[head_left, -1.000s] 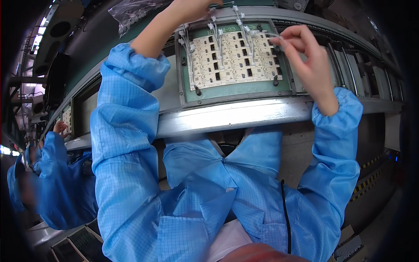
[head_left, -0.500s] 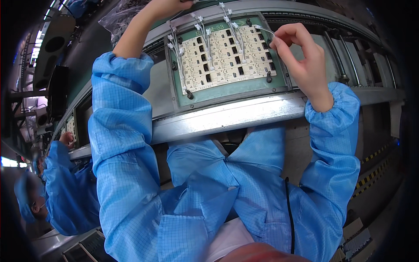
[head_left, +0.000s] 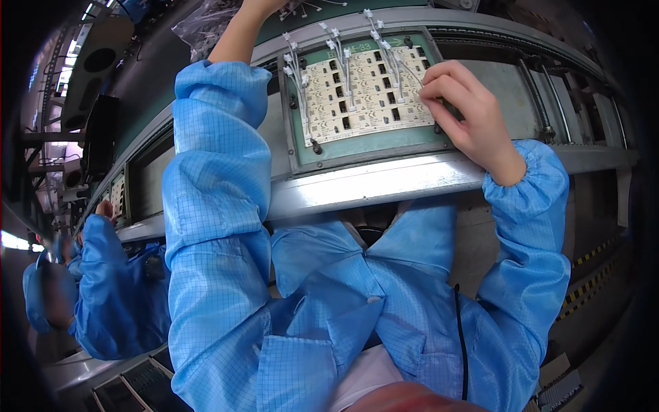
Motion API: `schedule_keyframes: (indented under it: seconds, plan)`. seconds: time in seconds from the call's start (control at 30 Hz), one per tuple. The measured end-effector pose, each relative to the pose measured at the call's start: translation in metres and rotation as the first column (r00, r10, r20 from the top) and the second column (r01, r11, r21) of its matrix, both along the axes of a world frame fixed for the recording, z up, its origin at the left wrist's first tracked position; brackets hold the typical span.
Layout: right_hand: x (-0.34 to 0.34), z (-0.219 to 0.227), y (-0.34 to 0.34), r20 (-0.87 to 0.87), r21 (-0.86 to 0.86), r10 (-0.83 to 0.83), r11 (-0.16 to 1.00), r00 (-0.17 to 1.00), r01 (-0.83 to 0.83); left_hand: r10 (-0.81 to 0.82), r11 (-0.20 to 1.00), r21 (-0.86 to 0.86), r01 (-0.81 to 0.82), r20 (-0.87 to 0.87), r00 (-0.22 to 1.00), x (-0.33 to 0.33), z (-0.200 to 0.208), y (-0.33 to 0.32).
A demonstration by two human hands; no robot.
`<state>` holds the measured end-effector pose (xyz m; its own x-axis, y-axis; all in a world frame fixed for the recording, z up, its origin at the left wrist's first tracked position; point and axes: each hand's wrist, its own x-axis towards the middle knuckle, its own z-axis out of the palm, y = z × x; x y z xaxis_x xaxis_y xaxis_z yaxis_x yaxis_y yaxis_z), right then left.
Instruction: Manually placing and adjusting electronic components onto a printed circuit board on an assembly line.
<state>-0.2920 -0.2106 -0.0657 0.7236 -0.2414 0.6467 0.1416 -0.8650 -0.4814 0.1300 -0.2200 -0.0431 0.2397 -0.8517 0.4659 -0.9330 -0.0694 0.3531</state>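
Observation:
My right hand (head_left: 467,110) is at the right edge of a cream circuit board panel (head_left: 371,120). Its thumb and fingertips are pinched on a thin white wire lead (head_left: 412,71) that slants across the panel's upper right. The panel lies in a green carrier (head_left: 343,145) with black knobs. Several more white wire leads (head_left: 349,79) lie over the panel in rows, their white connectors (head_left: 333,36) sticking out past its far edge. My left hand (head_left: 266,5) reaches over the far rail and is cut off by the top edge, so its fingers are out of sight.
A metal rail (head_left: 384,184) runs along the near side of the conveyor. Loose wire leads (head_left: 302,8) lie beyond the far rail, near a clear plastic bag (head_left: 206,27). At the left, another person in blue (head_left: 120,295) works along the same line.
My right hand has moved down and nearer the panel, drawing its wire lead over the board. My left hand has gone farther up, mostly out of view. The whole view has shifted slightly.

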Motion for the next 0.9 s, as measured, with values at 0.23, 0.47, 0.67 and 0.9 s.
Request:
schedule_keyframes:
  seconds: [0.23,0.47,0.67,0.9]
  plan:
    - [0.0,0.003,-0.001,0.281,-0.127,-0.153,0.972,0.947,0.195,-0.026,0.974,-0.08,0.213,-0.969,-0.245,0.083,0.044,0.028]
    - [0.004,-0.007,-0.002,-0.189,-0.139,0.026,0.989,0.982,-0.053,-0.184,0.967,-0.216,-0.138,-0.959,0.216,-0.07,0.046,0.095]
    - [-0.003,-0.008,-0.013,-0.285,-0.105,0.026,0.993,0.958,-0.058,-0.215,0.976,-0.149,0.156,-0.727,0.652,-0.151,0.047,0.154]
    - [0.0,0.0,-0.007,-0.031,-0.25,-0.062,0.967,0.998,0.052,-0.22,0.963,-0.176,0.206,-0.066,0.973,-0.206,0.018,0.167]
